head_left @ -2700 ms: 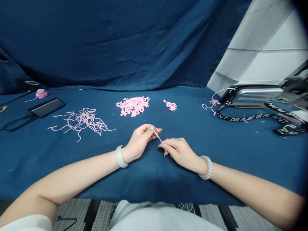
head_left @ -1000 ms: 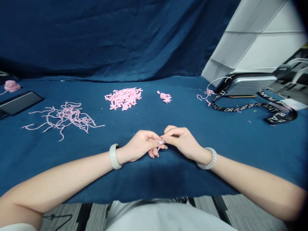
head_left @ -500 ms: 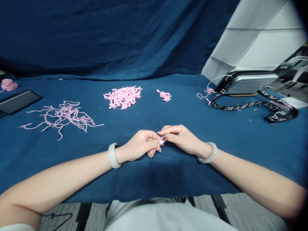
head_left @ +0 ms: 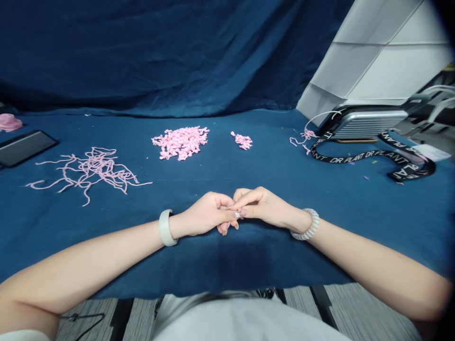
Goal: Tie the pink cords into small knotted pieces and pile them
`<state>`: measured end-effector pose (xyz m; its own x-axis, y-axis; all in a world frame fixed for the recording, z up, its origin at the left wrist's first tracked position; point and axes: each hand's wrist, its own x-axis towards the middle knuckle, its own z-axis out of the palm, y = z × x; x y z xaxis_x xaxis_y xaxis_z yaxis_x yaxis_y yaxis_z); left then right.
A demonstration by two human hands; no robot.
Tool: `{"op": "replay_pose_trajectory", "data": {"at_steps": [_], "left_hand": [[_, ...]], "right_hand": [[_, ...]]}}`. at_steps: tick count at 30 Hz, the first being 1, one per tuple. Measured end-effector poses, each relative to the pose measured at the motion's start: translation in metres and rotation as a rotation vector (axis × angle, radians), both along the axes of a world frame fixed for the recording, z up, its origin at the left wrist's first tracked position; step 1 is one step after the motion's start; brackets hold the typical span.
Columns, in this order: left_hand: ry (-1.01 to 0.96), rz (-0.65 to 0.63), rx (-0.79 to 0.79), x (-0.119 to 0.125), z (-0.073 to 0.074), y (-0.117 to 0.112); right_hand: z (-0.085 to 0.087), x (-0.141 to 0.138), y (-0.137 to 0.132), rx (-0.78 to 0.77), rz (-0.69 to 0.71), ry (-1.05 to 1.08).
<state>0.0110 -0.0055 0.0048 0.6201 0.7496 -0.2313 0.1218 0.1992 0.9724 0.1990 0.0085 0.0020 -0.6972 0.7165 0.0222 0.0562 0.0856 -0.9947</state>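
"What's at the far left of the table (head_left: 355,222)?"

"A pink bundle (head_left: 10,122) cut off by the edge of view, then a flat dark-rimmed slab (head_left: 26,148), then loose pink strands (head_left: 97,170) in a tangle."

"And next?"

"The big heap of knotted pink yarn (head_left: 182,142), behind the left hand (head_left: 206,213) and well apart from it."

"What's that hand's grip on?"

"Can't tell. Its thumb and fingertips meet those of the right hand (head_left: 266,206), and the fingers hide anything between them. I can't say whether either grip is closed on something."

"What about behind that meeting point?"

"A small pink cluster (head_left: 243,141), lying on its own. Farther right, some pink scraps (head_left: 308,134), then a black lettered strap (head_left: 359,157) winding in front of a ridged silver case (head_left: 373,124)."
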Motion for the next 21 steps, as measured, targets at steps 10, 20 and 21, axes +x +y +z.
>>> {"op": "replay_pose_trajectory", "data": {"at_steps": [10, 20, 21], "left_hand": [[-0.126, 0.190, -0.098, 0.004, -0.011, -0.001], [0.024, 0.214, 0.025, 0.003, 0.000, -0.009], [0.030, 0.229, 0.046, 0.003, 0.003, -0.012]], "right_hand": [[-0.006, -0.008, -0.005, 0.371, -0.457, -0.082], [-0.005, -0.009, -0.016, 0.607, -0.465, -0.099], [-0.005, -0.009, -0.016, 0.605, -0.473, -0.088]]}}
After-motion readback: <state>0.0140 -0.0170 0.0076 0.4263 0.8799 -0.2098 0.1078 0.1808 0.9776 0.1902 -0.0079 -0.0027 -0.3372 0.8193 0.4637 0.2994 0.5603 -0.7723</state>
